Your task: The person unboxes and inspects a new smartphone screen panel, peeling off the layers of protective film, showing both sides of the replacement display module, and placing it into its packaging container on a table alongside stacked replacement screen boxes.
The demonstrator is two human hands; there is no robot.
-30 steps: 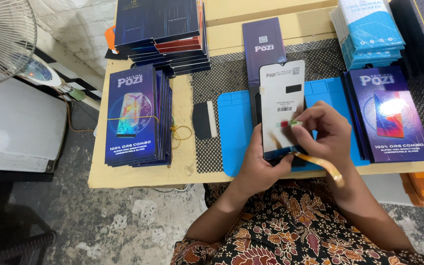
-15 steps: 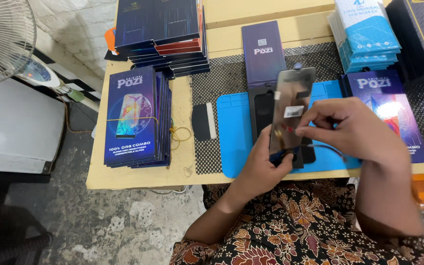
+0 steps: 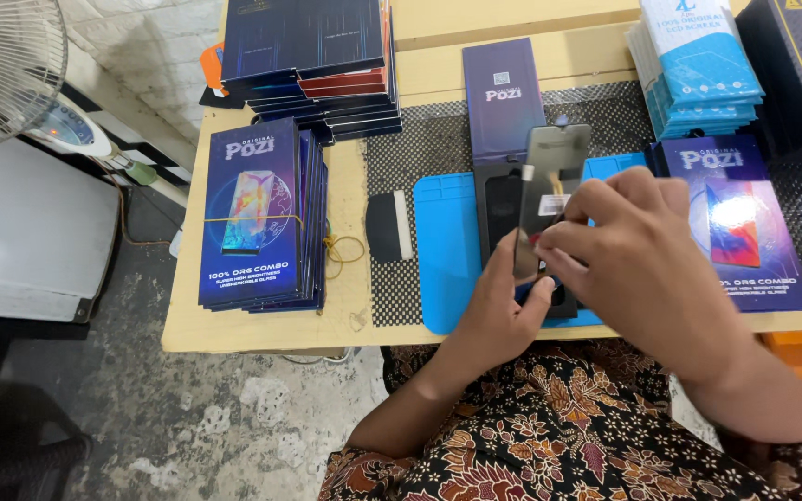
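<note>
Both hands hold a dark, glossy phone screen panel [image 3: 549,176] upright over the blue work mat [image 3: 443,250]. My left hand [image 3: 498,311] grips its lower left edge from below. My right hand [image 3: 642,260] pinches its right side near a small white sticker. Under the panel lies a black tray [image 3: 498,199] on the mat. A purple flat box [image 3: 503,97] lies just behind them.
A banded stack of purple boxes [image 3: 257,218] stands at the table's left. Dark boxes [image 3: 313,56] are piled behind it, light blue packets [image 3: 698,65] at the back right, another purple box [image 3: 735,218] to the right. A small black-and-white scraper [image 3: 387,225] lies left of the mat. A fan [image 3: 2,65] stands at far left.
The white-backed panel has been turned so its dark glossy face shows and lifted higher. My right hand moved from its lower end up to its right side.
</note>
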